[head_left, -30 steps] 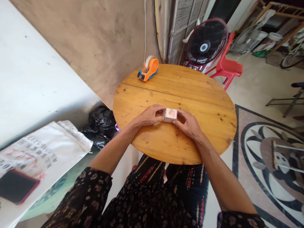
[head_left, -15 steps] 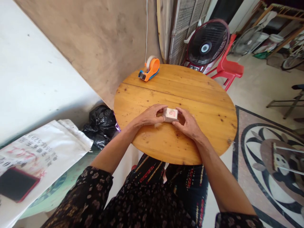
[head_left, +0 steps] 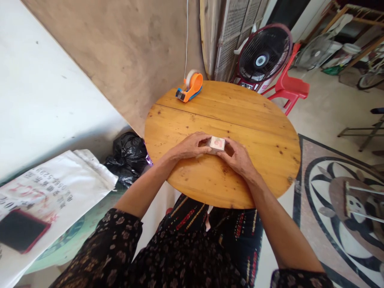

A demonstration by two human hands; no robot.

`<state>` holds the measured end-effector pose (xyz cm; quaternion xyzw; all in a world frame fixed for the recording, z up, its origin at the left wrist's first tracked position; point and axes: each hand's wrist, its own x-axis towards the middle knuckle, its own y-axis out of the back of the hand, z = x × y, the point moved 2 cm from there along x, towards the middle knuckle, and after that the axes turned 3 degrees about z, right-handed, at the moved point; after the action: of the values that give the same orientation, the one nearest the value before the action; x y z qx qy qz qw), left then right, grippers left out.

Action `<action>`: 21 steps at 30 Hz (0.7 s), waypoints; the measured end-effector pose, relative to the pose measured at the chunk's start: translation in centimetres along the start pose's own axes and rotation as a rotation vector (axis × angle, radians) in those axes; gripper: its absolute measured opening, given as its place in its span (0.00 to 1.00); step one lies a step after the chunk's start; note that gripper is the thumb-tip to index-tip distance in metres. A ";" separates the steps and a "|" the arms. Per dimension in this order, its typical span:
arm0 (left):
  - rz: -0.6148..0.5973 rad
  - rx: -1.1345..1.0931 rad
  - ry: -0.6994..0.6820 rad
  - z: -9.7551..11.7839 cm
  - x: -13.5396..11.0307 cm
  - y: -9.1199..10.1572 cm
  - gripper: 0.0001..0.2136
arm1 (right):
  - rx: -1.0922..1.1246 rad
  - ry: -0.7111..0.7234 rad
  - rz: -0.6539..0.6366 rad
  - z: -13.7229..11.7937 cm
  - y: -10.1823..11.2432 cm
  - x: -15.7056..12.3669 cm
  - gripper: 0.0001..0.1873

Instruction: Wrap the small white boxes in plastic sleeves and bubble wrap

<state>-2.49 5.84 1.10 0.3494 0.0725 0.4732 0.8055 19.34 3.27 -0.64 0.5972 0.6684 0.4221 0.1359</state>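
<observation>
A small pale box with a pinkish print on its top rests on the round wooden table, between my two hands. At its left end, my left hand grips it with fingertips and thumb. My right hand does the same at the right end, thumb along the near side. The box's ends are hidden by my fingers, and its print is too small to read. Farther back on the table stands an orange and blue tape dispenser holding a roll of tape.
Behind the table are a dark red fan and a red plastic chair. To the left lie a black plastic bag, a white printed sack and a phone on it. A wooden board leans at the back left.
The view has shifted very slightly. Both hands keep their hold at the ends of the small box, which stays at the same spot on the table.
</observation>
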 end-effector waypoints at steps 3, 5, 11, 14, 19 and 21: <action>0.006 0.003 0.006 -0.1 0.0 -0.1 0.15 | -0.001 -0.003 0.019 0.0 0.0 0.0 0.26; 0.018 0.000 0.016 -0.1 0.0 -0.2 0.17 | 0.000 -0.002 0.030 0.1 -0.1 0.0 0.27; 0.025 -0.062 0.013 -0.4 -0.1 -0.4 0.26 | 0.031 0.067 0.025 0.2 0.0 -0.2 0.30; 0.029 -0.056 0.046 -0.5 -0.2 -0.4 0.29 | 0.072 0.111 0.054 -0.2 0.6 -0.3 0.28; 0.026 -0.063 0.042 -0.4 -0.2 -0.3 0.30 | 0.101 0.115 0.101 -0.5 0.9 -0.4 0.25; 0.024 -0.057 0.031 -0.4 -0.2 -0.3 0.30 | 0.106 0.111 0.117 -0.4 0.9 -0.4 0.23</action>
<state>-2.60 5.75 0.57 0.3200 0.0673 0.4900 0.8081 19.74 2.71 0.13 0.6172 0.6604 0.4256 0.0422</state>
